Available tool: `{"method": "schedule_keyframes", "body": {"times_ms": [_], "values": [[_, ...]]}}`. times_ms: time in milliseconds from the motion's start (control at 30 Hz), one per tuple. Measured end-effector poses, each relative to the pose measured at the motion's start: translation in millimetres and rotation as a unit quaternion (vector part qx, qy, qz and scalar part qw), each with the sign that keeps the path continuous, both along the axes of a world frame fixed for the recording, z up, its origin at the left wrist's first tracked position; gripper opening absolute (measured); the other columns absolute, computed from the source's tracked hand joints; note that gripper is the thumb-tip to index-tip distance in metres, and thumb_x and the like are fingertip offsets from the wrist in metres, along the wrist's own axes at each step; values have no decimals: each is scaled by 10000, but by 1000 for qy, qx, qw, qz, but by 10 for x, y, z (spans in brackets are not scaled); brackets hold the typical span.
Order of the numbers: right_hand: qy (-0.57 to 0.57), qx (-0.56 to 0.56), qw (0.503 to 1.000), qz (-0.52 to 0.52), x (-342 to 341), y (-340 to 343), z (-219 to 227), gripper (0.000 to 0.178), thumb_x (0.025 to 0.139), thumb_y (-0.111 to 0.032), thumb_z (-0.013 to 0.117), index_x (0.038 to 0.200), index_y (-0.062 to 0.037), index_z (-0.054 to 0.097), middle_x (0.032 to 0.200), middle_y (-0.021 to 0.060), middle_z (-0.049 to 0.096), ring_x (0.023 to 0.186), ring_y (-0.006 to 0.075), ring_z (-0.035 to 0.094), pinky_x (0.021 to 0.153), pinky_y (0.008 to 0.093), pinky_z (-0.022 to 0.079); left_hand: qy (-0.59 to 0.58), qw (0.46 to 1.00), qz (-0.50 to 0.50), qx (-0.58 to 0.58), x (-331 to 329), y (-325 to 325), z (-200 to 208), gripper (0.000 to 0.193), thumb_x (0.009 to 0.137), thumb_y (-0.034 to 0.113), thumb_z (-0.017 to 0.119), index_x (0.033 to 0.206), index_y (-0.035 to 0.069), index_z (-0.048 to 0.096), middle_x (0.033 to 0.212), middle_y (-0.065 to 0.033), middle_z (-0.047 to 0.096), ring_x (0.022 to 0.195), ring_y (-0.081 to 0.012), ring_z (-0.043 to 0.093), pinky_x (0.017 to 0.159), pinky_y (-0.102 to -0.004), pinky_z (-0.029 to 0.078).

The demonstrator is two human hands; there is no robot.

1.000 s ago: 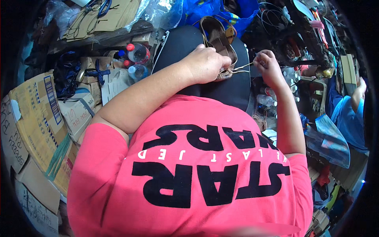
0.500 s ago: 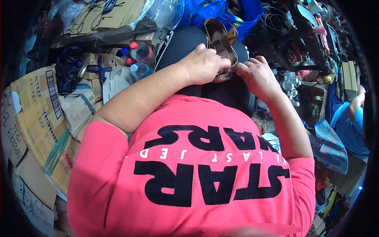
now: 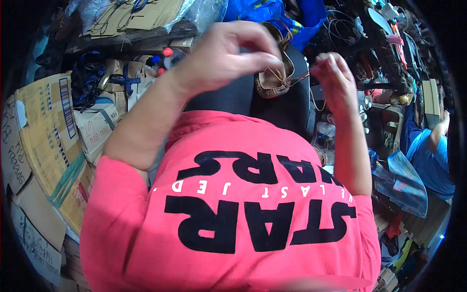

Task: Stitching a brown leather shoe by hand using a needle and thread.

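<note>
A brown leather shoe (image 3: pixel 272 87) with stitching round its toe lies across my lap, its far part partly hidden behind my left hand. Thin tan thread (image 3: pixel 300 77) runs from the shoe's toe area out to both sides. My left hand (image 3: pixel 231 56), smeared by motion, is lifted over the shoe's left side. Its thumb and forefinger close together where one length of thread seems to end. To the right of the shoe, my right hand (image 3: pixel 335 80) is raised with fingertips pinched on the other length.
Bottles with red caps (image 3: pixel 168 52) stand left of my knees. Cardboard boxes (image 3: pixel 48 126) are stacked at the left. A blue bag (image 3: pixel 311 19) lies beyond my knees. A cluttered bench (image 3: pixel 384 63) is at the right, with another person's blue sleeve (image 3: pixel 430 155) beside it.
Both hands have pulled apart from the shoe, the left up and leftward, the right slightly rightward and away. The thread now stretches visibly from the shoe, and more of its toe shows.
</note>
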State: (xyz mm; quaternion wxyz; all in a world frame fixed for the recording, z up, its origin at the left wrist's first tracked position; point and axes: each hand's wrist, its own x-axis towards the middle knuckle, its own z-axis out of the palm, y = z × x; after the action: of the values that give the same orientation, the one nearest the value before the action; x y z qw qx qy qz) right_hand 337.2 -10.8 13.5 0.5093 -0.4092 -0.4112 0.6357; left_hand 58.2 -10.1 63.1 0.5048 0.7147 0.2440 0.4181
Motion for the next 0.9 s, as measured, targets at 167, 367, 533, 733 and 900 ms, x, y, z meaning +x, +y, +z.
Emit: {"method": "schedule_keyframes", "body": {"times_ms": [167,367,533,733,900], "values": [[97,-53,977,182,-443,-128,129,218,969,-310,514,935,-95,504,788,-1,505,713,112,474,660,256,403,2,905,-296,-305,346,-276,-186,203,973,222,523,893,38,556,821,-34,610,757,-94,554,682,-268,455],[-442,-5,886,139,475,-551,-115,230,896,-232,644,892,-5,609,728,-4,549,689,62,462,620,233,398,415,870,118,236,-957,21,-326,102,801,59,611,900,42,631,833,-124,607,800,-312,602,726,-378,488],[-653,-2,754,-66,2343,-1255,-636,213,867,-211,672,915,-7,637,724,42,631,681,87,549,619,258,444,579,585,545,162,-2602,140,494,320,860,362,618,1017,92,689,1033,-116,659,941,-268,634,821,-350,477],[-760,-99,642,19,2463,-1198,-719,298,836,-288,659,908,0,638,832,206,654,773,364,626,695,394,474,521,588,605,124,-2846,130,480,294,840,387,625,1037,183,703,895,-106,691,843,-264,661,777,-361,497],[-464,-111,878,23,1211,-633,-551,304,889,-180,643,1171,-69,622,889,-3,644,760,72,553,685,228,448,335,896,238,168,-819,225,-167,261,819,79,651,1077,97,688,982,-81,628,896,-189,607,809,-285,474]]}}
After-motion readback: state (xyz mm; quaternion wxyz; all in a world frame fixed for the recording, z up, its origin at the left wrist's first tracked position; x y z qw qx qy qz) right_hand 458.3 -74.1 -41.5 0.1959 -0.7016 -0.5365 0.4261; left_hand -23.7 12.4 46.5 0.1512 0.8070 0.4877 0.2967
